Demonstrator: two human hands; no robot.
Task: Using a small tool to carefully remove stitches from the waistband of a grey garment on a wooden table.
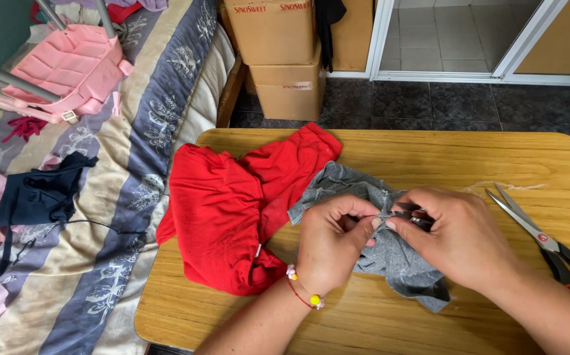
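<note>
A grey cloth (390, 253) lies crumpled in the middle of a wooden table (429, 154). My left hand (331, 240) pinches a fold of it with thumb and fingers. My right hand (459, 233) grips the same fold from the right, the fingertips of both hands meeting at the top of the cloth. A small dark object sits between the fingers; I cannot tell what it is. A red garment (226, 207) is bunched on the table to the left, partly under the grey cloth.
Scissors (547, 240) with red and black handles lie at the table's right edge. A bed (134, 158) with a striped cover, a pink bag (68, 69) and dark clothes (38, 194) stands on the left. Cardboard boxes (285, 52) are stacked behind the table.
</note>
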